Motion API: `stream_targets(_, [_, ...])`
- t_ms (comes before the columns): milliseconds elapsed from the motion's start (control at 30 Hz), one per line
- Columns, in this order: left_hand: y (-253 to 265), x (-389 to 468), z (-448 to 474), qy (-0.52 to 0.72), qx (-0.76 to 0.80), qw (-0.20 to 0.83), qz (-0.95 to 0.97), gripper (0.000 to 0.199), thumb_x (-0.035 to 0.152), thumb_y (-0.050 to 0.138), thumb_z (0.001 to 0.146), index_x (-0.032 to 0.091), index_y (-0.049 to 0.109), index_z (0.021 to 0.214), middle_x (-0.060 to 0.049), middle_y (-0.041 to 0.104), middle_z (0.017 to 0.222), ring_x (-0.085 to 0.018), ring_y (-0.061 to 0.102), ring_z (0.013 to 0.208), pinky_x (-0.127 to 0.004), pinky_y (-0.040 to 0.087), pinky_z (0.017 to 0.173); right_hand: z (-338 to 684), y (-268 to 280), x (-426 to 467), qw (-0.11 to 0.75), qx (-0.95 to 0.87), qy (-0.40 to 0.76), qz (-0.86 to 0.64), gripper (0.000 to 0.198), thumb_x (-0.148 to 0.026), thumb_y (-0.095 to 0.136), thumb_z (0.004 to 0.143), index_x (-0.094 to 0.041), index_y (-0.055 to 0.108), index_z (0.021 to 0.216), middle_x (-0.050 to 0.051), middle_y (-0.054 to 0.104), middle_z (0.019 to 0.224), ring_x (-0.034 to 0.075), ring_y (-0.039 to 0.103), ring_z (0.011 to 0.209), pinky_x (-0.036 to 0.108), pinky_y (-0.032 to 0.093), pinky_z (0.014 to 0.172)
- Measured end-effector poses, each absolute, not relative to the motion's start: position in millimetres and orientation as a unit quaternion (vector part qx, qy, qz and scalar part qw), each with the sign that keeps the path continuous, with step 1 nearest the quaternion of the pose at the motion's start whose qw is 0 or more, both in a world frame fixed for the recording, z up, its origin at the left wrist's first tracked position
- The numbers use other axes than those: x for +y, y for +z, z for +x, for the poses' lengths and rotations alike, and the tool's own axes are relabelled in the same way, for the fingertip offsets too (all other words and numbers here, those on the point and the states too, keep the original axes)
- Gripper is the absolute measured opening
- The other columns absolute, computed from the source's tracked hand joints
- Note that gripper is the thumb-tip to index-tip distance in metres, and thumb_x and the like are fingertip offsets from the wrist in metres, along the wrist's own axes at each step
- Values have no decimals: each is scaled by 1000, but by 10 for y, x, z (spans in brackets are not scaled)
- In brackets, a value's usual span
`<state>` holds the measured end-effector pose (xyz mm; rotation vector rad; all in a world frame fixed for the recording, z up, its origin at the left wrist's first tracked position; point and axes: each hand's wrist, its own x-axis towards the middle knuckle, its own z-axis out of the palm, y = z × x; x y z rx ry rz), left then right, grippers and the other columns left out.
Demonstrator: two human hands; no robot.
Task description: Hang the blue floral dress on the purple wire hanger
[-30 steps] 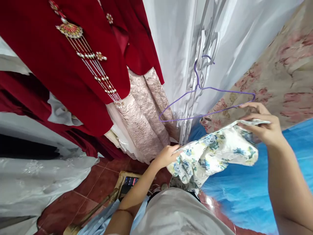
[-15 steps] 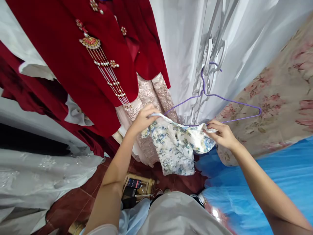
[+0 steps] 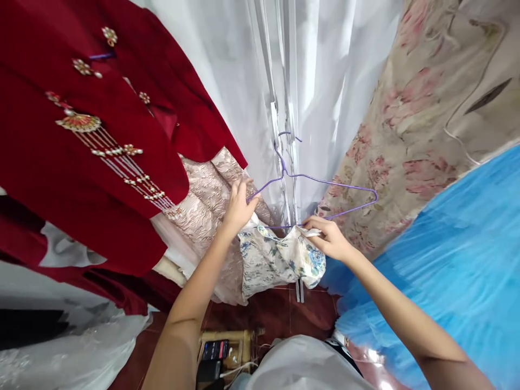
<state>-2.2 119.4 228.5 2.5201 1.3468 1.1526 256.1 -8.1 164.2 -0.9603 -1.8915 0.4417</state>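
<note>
A small white garment point(image 3: 266, 265) with a blue and yellow floral print hangs between my hands in the head view. My left hand point(image 3: 239, 208) is closed at the left end of a purple wire hanger point(image 3: 343, 185), just above the garment's left edge. Pinched in the fingers of my right hand point(image 3: 332, 238) is the white-lined edge at the garment's right side. The hanger's hook is up by a white metal stand, and its right end sticks out past my right hand. Part of the hanger's lower bar runs behind the garment's upper edge.
Red garments with beaded ornaments point(image 3: 83, 123) hang at left, over pale pink brocade point(image 3: 207, 187). White curtains point(image 3: 325, 70) hang behind the stand. Beige floral fabric point(image 3: 430, 119) and blue tulle point(image 3: 439, 249) fill the right. Below, a wooden stool point(image 3: 244, 346) carries a phone point(image 3: 215, 350) and earbuds.
My left hand has shifted from the garment's upper edge to the hanger's left end. The garment's left side has dropped and bunched. My right hand keeps its hold; the view has turned to the right.
</note>
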Motion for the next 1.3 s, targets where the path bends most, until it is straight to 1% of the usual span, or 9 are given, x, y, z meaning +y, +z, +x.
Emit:
stream_targets(100, [2190, 1125, -36, 338, 491, 102, 796, 24, 35, 54, 98, 19, 64, 112, -4, 67, 83, -18, 63, 72, -27, 47, 68, 2603, 1670, -43, 455, -778, 185, -392, 10, -15, 54, 88, -21, 60, 82, 7, 65, 87, 21, 62, 78, 32, 47, 72])
stream_targets(200, [2258, 1028, 44, 346, 487, 76, 799, 23, 35, 51, 99, 21, 68, 97, 0, 66, 72, -15, 56, 61, -24, 37, 59, 2597, 1693, 28, 447, -786, 195, -381, 11, -13, 54, 86, -21, 60, 83, 5, 64, 82, 20, 62, 74, 31, 46, 69])
stream_targets(567, [2675, 1005, 564, 372, 468, -86, 797, 19, 32, 59, 95, 23, 73, 86, -4, 74, 78, -20, 64, 69, -28, 31, 59, 2202, 1607, 100, 490, -759, 221, -367, 12, -13, 53, 86, -21, 61, 82, 4, 65, 78, 19, 62, 72, 30, 48, 69])
stream_targets(767, [2587, 1229, 447, 433, 303, -7, 849, 24, 34, 56, 99, 20, 75, 106, -5, 79, 99, -18, 73, 86, -27, 52, 79, 2458, 1580, -183, 591, -690, 81, -410, 14, -24, 59, 87, -23, 72, 91, 15, 59, 130, 32, 61, 116, 46, 53, 91])
stream_targets(867, [2575, 1297, 368, 442, 263, 17, 857, 27, 34, 56, 99, 20, 75, 112, -6, 78, 109, -20, 74, 96, -31, 56, 89, 2786, 1593, -376, 659, -566, -27, -494, 13, -28, 65, 87, -26, 77, 90, 12, 59, 125, 36, 52, 129, 55, 45, 105])
stream_targets(1000, [2598, 1284, 376, 428, 264, 36, 864, 27, 34, 57, 99, 20, 75, 113, -6, 78, 110, -19, 74, 95, -31, 58, 88, 3107, 1747, -418, 650, -523, -88, -544, 13, -33, 69, 87, -23, 77, 85, 12, 57, 131, 38, 47, 135, 56, 42, 110])
stream_targets(1100, [2615, 1258, 399, 425, 268, 51, 863, 27, 33, 57, 99, 19, 75, 113, -6, 78, 111, -19, 74, 96, -30, 57, 88, 3241, 1951, -337, 612, -552, -98, -557, 21, -38, 67, 90, -21, 72, 77, 13, 61, 126, 36, 57, 123, 48, 49, 99])
stream_targets(1167, [2633, 1260, 378, 417, 268, 52, 867, 27, 34, 57, 99, 20, 75, 113, -6, 78, 111, -19, 74, 97, -29, 57, 88, 3321, 2105, -323, 575, -575, -71, -578, 29, -42, 64, 92, -20, 68, 74, 10, 67, 97, 28, 66, 95, 38, 53, 80])
stream_targets(1300, [2638, 1350, 225, 414, 301, -1, 859, 25, 36, 56, 99, 21, 75, 106, -6, 77, 106, -20, 71, 97, -31, 53, 91, 3441, 2375, -397, 484, -626, 131, -597, 43, -55, 62, 92, -19, 62, 70, -2, 45, 54, 12, 42, 50, 26, 33, 46])
